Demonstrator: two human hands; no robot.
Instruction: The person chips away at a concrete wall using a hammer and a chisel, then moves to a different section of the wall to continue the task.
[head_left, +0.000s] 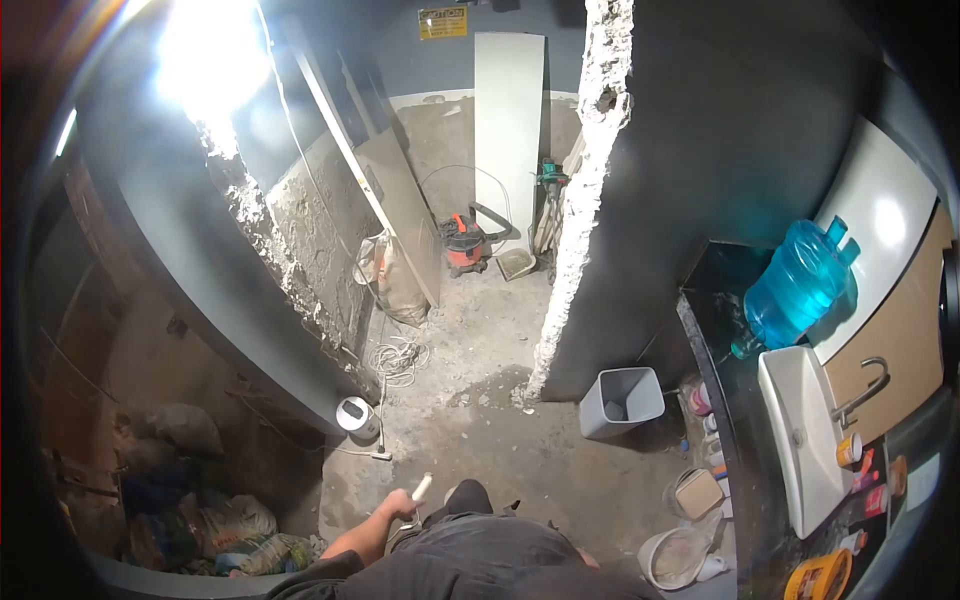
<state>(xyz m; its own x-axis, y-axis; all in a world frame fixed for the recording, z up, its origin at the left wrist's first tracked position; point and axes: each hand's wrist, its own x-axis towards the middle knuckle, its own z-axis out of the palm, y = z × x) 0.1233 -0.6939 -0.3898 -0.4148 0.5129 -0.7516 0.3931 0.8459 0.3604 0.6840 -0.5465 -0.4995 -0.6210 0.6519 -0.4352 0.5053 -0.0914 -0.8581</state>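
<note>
My left hand [399,504] is closed around a short white stick-like object [422,487] that points up and to the right, held just above the dusty concrete floor [470,330]. My forearm stretches out from the bottom of the view, beside my dark trousers and a dark shoe [468,495]. My right hand is out of sight. A coil of white cable [398,358] and a small white round device [353,414] lie on the floor ahead of the hand.
Broken wall edges [585,190] frame an opening ahead, with a red vacuum [463,243] and leaning boards [508,120] beyond. A grey bin [621,400] stands right; farther right are a white sink [800,440] and a blue water bottle [800,285]. Bags of debris [215,530] lie lower left.
</note>
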